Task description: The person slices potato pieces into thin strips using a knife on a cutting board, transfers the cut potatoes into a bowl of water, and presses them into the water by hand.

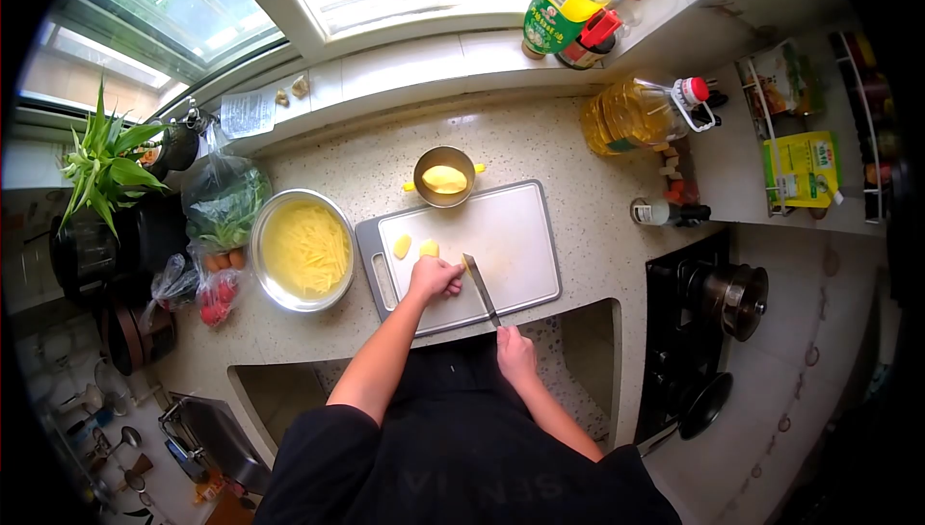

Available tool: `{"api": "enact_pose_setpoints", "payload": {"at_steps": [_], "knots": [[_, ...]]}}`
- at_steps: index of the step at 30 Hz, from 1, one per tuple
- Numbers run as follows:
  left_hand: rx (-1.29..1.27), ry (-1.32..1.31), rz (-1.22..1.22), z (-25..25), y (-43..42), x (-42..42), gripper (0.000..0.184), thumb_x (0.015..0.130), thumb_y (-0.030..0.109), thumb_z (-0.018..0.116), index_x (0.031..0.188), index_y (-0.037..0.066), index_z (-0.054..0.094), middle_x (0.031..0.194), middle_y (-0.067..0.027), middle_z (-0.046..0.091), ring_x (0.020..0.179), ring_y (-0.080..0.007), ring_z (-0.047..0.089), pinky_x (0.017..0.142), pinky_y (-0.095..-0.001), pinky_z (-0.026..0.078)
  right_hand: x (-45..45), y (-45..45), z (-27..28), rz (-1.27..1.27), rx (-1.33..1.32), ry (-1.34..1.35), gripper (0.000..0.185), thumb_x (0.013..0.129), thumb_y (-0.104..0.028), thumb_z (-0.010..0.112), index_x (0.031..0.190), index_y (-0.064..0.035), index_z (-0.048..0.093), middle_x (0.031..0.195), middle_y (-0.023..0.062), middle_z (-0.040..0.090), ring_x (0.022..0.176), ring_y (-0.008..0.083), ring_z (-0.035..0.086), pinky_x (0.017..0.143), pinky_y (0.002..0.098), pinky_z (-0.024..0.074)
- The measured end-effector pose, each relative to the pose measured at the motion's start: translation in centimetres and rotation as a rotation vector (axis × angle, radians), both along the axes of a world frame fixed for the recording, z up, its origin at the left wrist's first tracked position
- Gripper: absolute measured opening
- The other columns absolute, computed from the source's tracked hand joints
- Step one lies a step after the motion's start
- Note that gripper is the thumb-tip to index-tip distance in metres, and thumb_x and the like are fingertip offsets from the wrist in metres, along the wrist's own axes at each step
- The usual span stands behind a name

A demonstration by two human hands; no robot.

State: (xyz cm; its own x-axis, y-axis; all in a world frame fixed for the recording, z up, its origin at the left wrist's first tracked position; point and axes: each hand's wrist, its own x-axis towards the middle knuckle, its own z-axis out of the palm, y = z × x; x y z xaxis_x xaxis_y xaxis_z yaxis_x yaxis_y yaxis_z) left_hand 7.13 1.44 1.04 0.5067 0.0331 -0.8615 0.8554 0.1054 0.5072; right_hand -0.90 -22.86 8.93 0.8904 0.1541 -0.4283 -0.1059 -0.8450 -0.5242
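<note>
My right hand (517,355) is wrapped around the handle of a kitchen knife (484,292), whose blade points up and to the left over the white cutting board (515,226). My left hand (436,277) is closed, its fingertips at the blade near the tip. A thin yellow bit shows there, but what the fingers hold is unclear. Just beyond the left hand lies a piece of peeled potato (429,249), and another potato piece (402,247) rests further left. A metal pot (444,153) with yellow handles, containing peeled potato (444,179), stands at the board's far edge.
Left of the board stands a bowl (261,279) of yellow potato strips (313,250). Bagged greens (228,202) and red vegetables (219,299) lie beyond it. An oil bottle (636,116) stands back right. A stove (686,332) with pots is at the right.
</note>
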Motion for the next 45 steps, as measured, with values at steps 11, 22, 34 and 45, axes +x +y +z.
{"api": "enact_pose_setpoints", "payload": {"at_steps": [11,22,34,45], "knots": [[0.020,-0.010,-0.009,-0.1,0.0,-0.1,0.035,0.091,0.028,0.077,0.074,-0.002,0.071,0.068,-0.0088,0.072,0.054,-0.0141,0.069,0.048,-0.0278,0.055,0.2,0.1,-0.9,0.008,-0.080,0.040,0.040,0.106,-0.039,0.048,0.088,-0.0038,0.058,0.072,0.0273,0.064,0.073,0.0520,0.062,0.063,0.0607,0.0471],[0.028,0.012,-0.006,0.1,-0.1,0.0,0.036,0.092,0.028,0.076,0.075,-0.003,0.072,0.068,-0.0090,0.072,0.054,-0.0140,0.069,0.049,-0.0272,0.055,0.0,-0.1,-1.2,-0.037,-0.010,0.048,0.042,0.106,-0.040,0.047,0.089,-0.0032,0.057,0.075,0.0293,0.063,0.076,0.0537,0.062,0.066,0.0621,0.0461],[0.000,-0.004,0.000,-0.3,0.0,-0.1,0.035,0.092,0.028,0.076,0.079,-0.004,0.072,0.069,-0.0099,0.072,0.054,-0.0147,0.068,0.050,-0.0268,0.055,1.3,-1.6,-0.3,-0.067,-0.100,-0.078,0.040,0.102,-0.045,0.055,0.093,-0.0060,0.062,0.075,0.0224,0.066,0.073,0.0472,0.065,0.064,0.0574,0.0480],[0.758,-0.603,-0.364,3.6,-1.5,-1.7,0.031,0.083,0.022,0.074,0.113,0.021,0.067,0.083,-0.0048,0.068,0.080,-0.0278,0.069,0.065,-0.0404,0.056,4.2,-5.8,3.1,-0.033,-0.187,-0.423,0.052,0.076,-0.054,0.083,0.094,-0.0081,0.064,0.086,0.0108,0.068,0.076,0.0364,0.067,0.065,0.0465,0.0521]]}}
